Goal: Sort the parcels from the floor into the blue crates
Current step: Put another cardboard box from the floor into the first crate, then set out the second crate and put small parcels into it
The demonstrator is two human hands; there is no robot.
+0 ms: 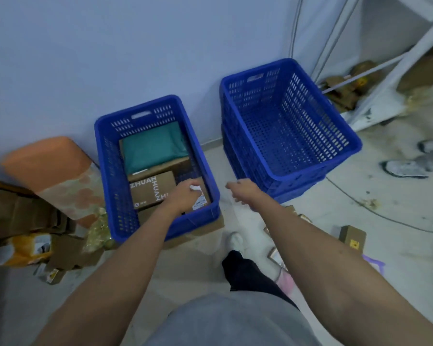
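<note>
Two blue crates stand against the wall. The left crate (pixel 105 176) holds a teal bag (pixel 153 146), a brown box printed ZHUAN (pixel 150 191) and a brown box with a white label (pixel 201 201) in its near right corner. My left hand (pixel 183 196) reaches into this crate, fingers curled over the labelled box. The right crate (pixel 335 131), stacked on another, has nothing inside. My right hand (pixel 243 191) hovers between the crates with loose fingers and holds nothing. A small brown parcel (pixel 353 237) lies on the floor to the right.
A large orange patterned parcel (pixel 53 168) leans beside the left crate, above flattened cardboard (pixel 18 213) and a yellow bag (pixel 28 248). Another person's shoes (pixel 405 168), a cable (pixel 360 203) and a white shelf frame (pixel 385 96) are on the right.
</note>
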